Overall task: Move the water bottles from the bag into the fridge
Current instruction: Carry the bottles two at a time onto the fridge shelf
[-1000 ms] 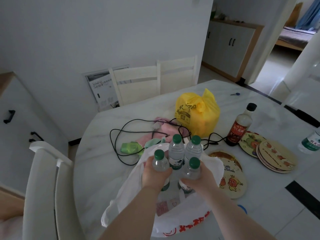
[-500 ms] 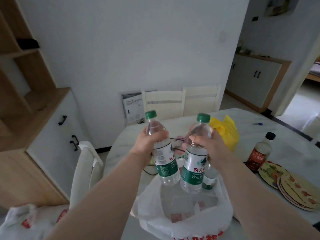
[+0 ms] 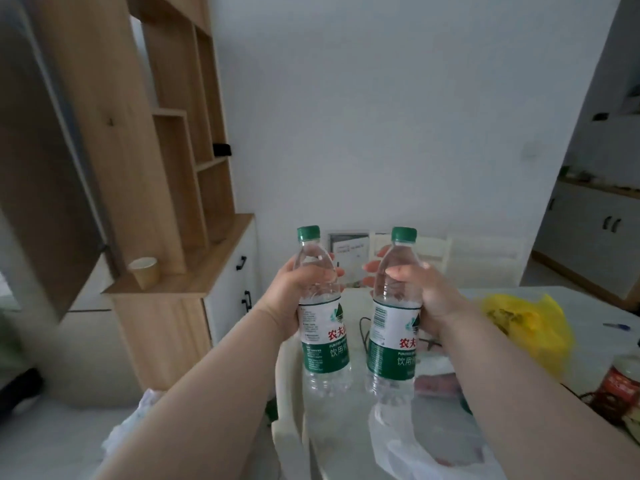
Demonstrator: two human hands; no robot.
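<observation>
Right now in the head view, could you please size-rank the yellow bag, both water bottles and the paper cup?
1. left bottle and right bottle, alike; nearness enlarges them.
2. yellow bag.
3. paper cup.

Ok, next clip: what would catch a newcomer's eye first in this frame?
At centre, the left hand grips the left bottle and the right hand the right bottle, both upright, green-capped, side by side. Below them lies the white plastic bag; a yellow bag sits at right, wooden shelving with a paper cup at left.

Raised left hand point(image 3: 293, 294), right hand point(image 3: 434, 299), gripping.
</observation>
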